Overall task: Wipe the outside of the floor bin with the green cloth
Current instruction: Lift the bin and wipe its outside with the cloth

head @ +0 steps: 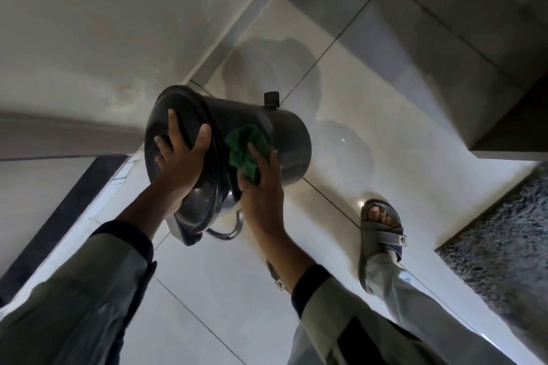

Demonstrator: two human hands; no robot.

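Observation:
A dark grey round pedal bin [284, 139] is tipped on its side and held up above the tiled floor, with its lid end toward me and its pedal [271, 99] sticking up at the far side. My left hand [179, 157] lies spread flat on the shiny lid. My right hand [261, 187] presses a crumpled green cloth [246, 148] against the bin's side wall, just behind the lid rim. A metal wire handle [231, 231] hangs below the lid.
A white wall [103, 38] stands close on the left, with a dark strip [59, 216] along the floor. My sandalled foot [381, 234] rests on the glossy tiles [355, 92]. A grey shaggy rug [504, 231] lies at right, and a cabinet base [444, 24] rises behind.

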